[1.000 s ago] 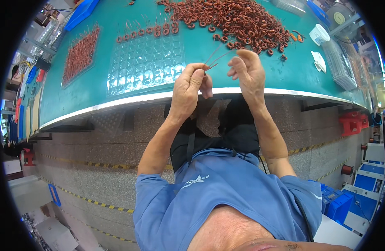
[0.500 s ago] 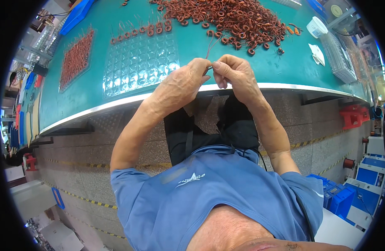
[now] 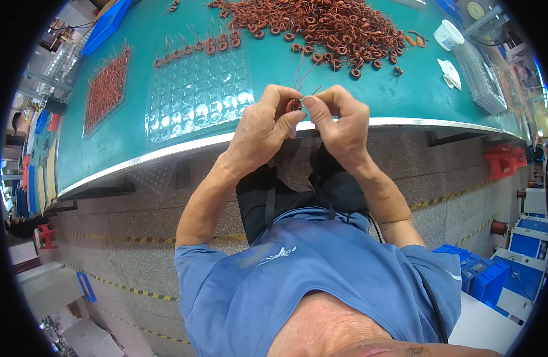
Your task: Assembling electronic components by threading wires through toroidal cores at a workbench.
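Ring coil (image 3: 293,106) held at front edge of green table (image 3: 405,100)

We've got the copper-coloured coil pinched between thumb and fingers of our left hand (image 3: 263,119). Right hand (image 3: 343,122): thumb and forefinger closed together at the coil's 3 o'clock side; we can't tell if a wire sits between them. Two long leads (image 3: 299,70) point up toward 12 and 1.

Clock from the coil: clear pocket tray (image 3: 193,98) at 9, wound coils (image 3: 198,46) along its far side; packed tray (image 3: 126,89) farther out, also 9. Coil pile (image 3: 339,35) at 1. White tub (image 3: 448,35) at 2, clear stacked trays (image 3: 488,89) at 3.
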